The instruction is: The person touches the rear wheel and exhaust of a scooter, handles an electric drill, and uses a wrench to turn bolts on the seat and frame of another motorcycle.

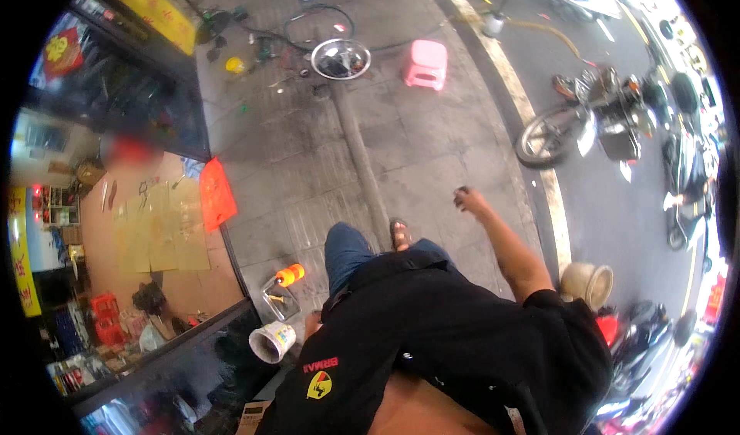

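Note:
My right hand (465, 200) hangs out over the pavement, away from my body, with its fingers curled. They look dark at the tips, and I cannot make out whether something small is in them. By my left hip only a little of my left hand (312, 324) shows, its fingers hidden. Closest to it are a white bucket (272, 342) lying tilted and a wire frame (279, 299) with an orange roller-like piece (290, 275). Ahead of me, a metal basin (317, 63) with dark things in it and a pink plastic stool (428, 63) stand on the pavement.
A dark hose (351, 20) loops behind the basin. On the left is a shop entrance with an orange bag (217, 194) at its edge. Along the road on the right stand a motorcycle (586, 123) and, nearer, a round beige container (590, 283). A raised strip (356, 150) crosses the paving.

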A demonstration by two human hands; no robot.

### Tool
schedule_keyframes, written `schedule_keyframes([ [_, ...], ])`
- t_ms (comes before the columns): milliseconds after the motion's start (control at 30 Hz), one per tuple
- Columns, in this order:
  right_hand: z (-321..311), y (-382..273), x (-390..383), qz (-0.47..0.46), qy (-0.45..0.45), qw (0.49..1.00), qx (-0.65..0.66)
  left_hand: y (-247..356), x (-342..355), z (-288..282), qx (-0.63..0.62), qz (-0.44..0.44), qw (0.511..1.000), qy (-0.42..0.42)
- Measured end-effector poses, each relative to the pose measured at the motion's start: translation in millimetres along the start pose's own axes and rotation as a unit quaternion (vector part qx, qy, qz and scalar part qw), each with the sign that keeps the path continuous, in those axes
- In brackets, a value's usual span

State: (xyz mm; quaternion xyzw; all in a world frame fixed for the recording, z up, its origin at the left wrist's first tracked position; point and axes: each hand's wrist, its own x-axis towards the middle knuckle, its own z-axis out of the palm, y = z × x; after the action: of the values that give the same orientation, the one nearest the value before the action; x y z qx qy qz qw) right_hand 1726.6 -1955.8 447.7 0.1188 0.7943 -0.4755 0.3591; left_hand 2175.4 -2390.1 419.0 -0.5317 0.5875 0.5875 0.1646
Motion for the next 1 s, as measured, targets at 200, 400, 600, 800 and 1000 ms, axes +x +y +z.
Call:
schedule_keyframes([
  [200,-42.0,-138.1,97.5,-0.057,0.083,0.992,0.078,81.5,87.9,1.6,0.057,-0.072,0.995,-0.044],
  [400,-16.5,-89.0,158.2,0.13,0.082,0.988,-0.019,362.7,266.3,6.1,-0.013,0.048,0.999,-0.01],
  [600,48.8,-151.0,164.9,0.224,0.02,0.969,0.104,670.7,272.8,-4.2,-0.049,0.261,0.963,-0.039],
  [800,40.4,-198.0,273.8,0.221,-0.005,0.971,0.093,726.6,356.3,7.5,-0.041,0.21,0.977,-0.016],
  [1000,-13.8,-299.5,429.0,0.203,-0.063,0.977,0.017,617.8,381.0,9.3,0.006,-0.072,0.996,0.057],
])
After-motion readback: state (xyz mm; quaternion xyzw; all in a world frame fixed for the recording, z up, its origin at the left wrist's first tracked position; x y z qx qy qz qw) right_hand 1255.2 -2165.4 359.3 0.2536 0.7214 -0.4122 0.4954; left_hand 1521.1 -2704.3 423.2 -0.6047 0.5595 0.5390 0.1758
